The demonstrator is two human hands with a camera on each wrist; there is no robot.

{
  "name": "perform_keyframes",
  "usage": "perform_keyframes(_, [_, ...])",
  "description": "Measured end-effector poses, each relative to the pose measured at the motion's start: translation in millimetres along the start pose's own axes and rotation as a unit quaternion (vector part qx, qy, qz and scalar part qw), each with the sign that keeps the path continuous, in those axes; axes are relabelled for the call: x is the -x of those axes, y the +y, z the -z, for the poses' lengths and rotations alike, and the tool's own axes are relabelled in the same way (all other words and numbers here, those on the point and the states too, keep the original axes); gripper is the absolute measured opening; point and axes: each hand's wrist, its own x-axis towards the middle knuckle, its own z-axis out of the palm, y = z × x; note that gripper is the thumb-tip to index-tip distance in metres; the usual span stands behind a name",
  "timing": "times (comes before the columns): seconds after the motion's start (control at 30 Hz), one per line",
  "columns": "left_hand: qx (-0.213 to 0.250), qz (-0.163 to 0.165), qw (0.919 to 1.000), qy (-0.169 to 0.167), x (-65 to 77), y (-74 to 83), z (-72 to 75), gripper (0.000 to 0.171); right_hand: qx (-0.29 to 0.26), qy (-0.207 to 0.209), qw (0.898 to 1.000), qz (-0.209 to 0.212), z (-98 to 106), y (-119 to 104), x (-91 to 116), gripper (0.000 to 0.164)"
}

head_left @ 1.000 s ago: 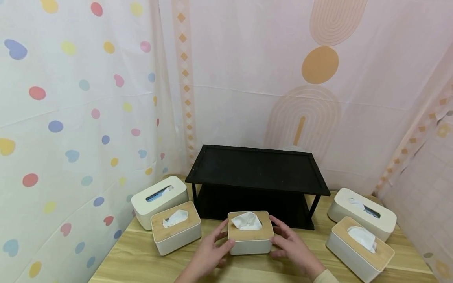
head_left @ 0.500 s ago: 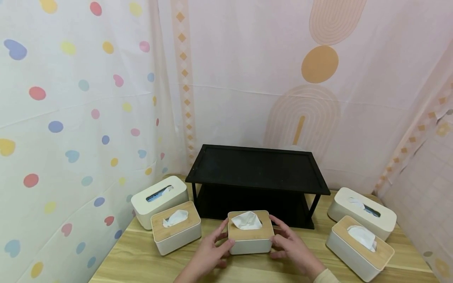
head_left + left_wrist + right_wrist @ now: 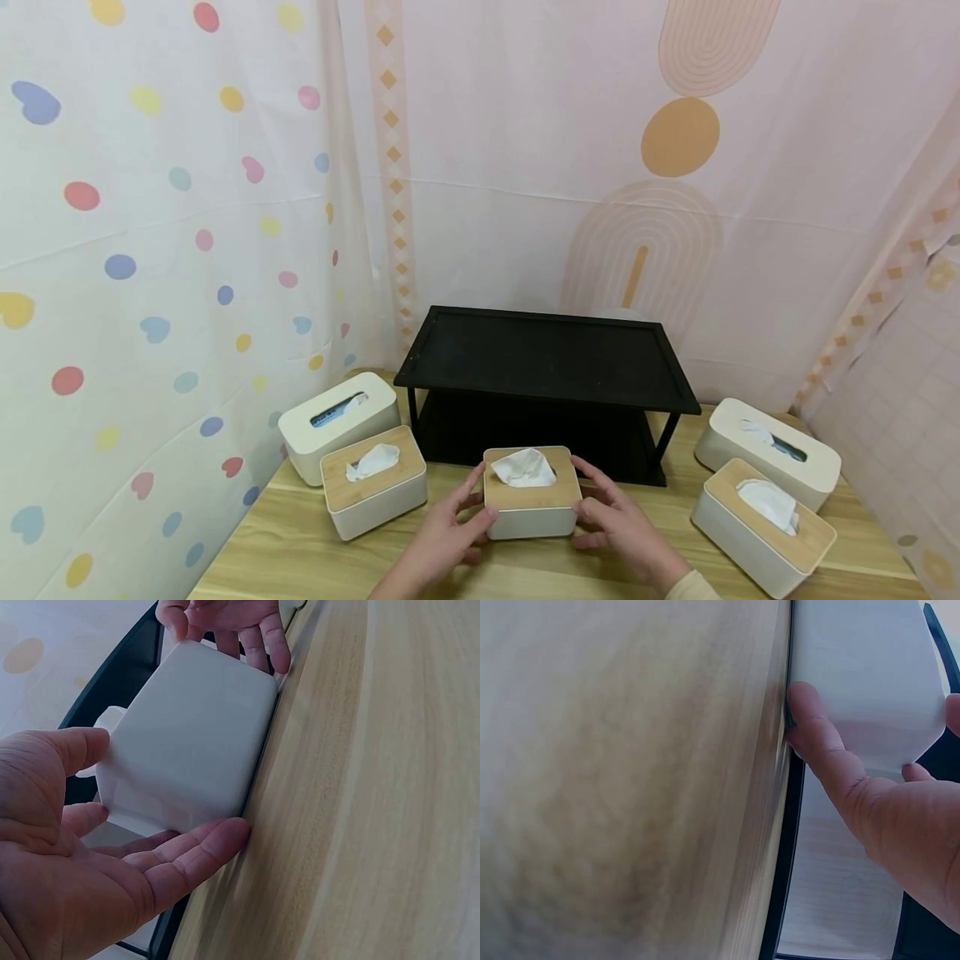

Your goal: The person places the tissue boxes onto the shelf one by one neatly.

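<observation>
A small tissue box [image 3: 532, 523] with a white body and a bamboo-look lid is at the middle of the table, a white tissue [image 3: 525, 468] sticking out of its slot. My left hand [image 3: 446, 529] holds its left side, thumb at the near corner and fingers along the side. On the opposite side my right hand [image 3: 618, 525] grips it in the same way. The left wrist view shows the box's plain white front [image 3: 195, 727] between both hands. In the right wrist view, fingers [image 3: 829, 746] of the right hand touch the lower edge.
Right behind the box stands a black two-tier rack [image 3: 547, 354]. At left are a white tissue box [image 3: 300, 417] and a bamboo-lidded one [image 3: 382, 504]; at right, another white one [image 3: 810, 471] and another bamboo-lidded one [image 3: 742, 533]. Patterned curtains [image 3: 487, 233] enclose the wooden table [image 3: 277, 550].
</observation>
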Motion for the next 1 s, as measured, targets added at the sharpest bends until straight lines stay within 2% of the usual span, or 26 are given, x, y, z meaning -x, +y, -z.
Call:
perform_keyframes(0.33, [-0.013,-0.009,0.9999,-0.004,-0.6,0.7,1.0,0.080,-0.008,-0.008,1.000,-0.003,0,-1,1,0.078])
perform_keyframes(0.53, [-0.026,-0.023,0.9994,0.006,-5.4,-1.7,1.1,0.076,-0.018,-0.011,1.000,-0.010,0,-1,-1,0.077])
perform_keyframes(1.0, [-0.029,-0.011,0.9994,0.019,-9.9,0.3,1.0,0.072,-0.026,-0.012,0.999,-0.019,-2,-1,-4,0.078])
